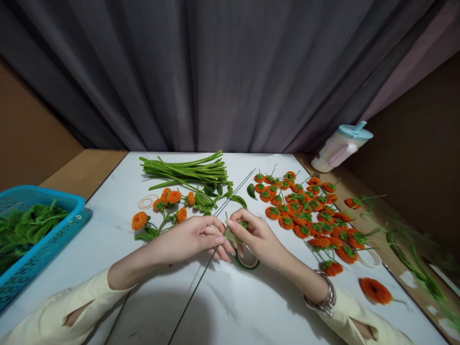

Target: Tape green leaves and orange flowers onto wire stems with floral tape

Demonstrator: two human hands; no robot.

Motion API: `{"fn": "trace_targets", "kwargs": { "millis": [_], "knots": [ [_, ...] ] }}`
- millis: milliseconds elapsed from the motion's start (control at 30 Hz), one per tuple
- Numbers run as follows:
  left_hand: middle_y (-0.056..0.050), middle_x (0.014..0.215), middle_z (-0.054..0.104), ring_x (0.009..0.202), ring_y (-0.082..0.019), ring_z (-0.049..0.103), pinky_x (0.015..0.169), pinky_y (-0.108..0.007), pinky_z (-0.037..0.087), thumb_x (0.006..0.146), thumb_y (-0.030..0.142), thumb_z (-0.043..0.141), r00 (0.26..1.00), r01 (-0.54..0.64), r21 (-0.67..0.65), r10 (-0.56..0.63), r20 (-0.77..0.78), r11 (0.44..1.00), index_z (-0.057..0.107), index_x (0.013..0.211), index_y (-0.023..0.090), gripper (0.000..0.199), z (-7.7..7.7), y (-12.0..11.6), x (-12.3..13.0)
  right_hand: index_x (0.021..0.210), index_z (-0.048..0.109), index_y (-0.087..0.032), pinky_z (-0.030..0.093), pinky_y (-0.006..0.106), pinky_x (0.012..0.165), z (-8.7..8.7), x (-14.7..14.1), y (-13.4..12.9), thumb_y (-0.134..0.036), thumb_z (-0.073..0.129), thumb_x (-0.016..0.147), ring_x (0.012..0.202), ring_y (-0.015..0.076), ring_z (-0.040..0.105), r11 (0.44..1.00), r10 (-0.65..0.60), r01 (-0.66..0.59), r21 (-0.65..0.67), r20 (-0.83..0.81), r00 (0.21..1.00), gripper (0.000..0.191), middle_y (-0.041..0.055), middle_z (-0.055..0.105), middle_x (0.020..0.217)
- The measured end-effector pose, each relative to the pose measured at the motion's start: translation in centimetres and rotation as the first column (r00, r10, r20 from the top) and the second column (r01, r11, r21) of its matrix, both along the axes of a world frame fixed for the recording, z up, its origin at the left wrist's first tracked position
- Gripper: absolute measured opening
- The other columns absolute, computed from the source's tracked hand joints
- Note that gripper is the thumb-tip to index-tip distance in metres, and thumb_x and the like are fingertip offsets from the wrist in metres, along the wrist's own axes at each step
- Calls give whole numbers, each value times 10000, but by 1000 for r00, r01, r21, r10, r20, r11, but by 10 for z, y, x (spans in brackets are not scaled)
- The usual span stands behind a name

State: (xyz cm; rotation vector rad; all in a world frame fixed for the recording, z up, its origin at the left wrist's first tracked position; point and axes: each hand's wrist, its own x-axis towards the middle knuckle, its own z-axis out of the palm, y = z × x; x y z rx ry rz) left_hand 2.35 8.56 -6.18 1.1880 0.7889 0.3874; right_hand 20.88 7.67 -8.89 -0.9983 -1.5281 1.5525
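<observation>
Both my hands meet over the middle of the white table. My left hand (204, 237) is closed, thumb against fingers, around a thin dark green wire (196, 290) that slants down toward me. My right hand (253, 235) pinches a pale green strip of tape (233, 241) against the wire's upper end. Below the right hand, a roll of green tape (248, 263) shows partly. Two more thin wires (239, 189) lie beyond the hands. To the left are orange fuzzy flowers (139, 221) on green stems, and green fuzzy leaves (204, 201).
A bundle of green fuzzy stems (183, 170) lies at the back. Several orange flower heads (294, 208) with wires spread on the right. A blue basket (77, 211) of green pieces stands left, a tumbler (339, 148) back right. Rubber bands (146, 202) lie left; a white ring (370, 258) lies right.
</observation>
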Motion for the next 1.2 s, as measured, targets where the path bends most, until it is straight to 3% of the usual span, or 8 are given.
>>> {"fn": "trace_targets", "kwargs": {
  "millis": [333,533,733,1200],
  "knots": [
    [-34,726,711,662,-157,687,661,-277,530,771,358,668,993,-72,-25,70,-100,997,548,881,148,266,3,1,0,798,477,-196,372,189,388,-6,-3,-1,-510,563,848,399,74,473,997,-61,59,-50,-37,997,330,-74,481,544],
    [-60,779,727,684,-163,682,669,-270,509,742,310,698,994,-64,14,65,-89,998,584,849,134,235,2,2,-2,794,488,-197,366,197,385,-6,-5,-2,-523,582,828,409,76,475,996,-83,82,-47,-31,996,341,-67,486,570],
    [-84,806,735,762,-202,700,716,-305,528,707,308,738,992,-100,-68,94,-89,993,603,844,122,267,1,3,-2,788,484,-201,345,196,371,-9,-6,-2,-554,573,821,384,76,452,993,-107,106,-40,-16,994,365,-69,485,534],
    [-77,779,744,732,-190,709,704,-290,546,700,301,762,987,-147,-136,137,-84,980,627,814,117,256,4,3,-1,793,476,-204,346,190,383,-17,-8,-5,-522,529,868,394,75,445,990,-144,144,3,-37,989,331,-69,484,534]
  ]
}}
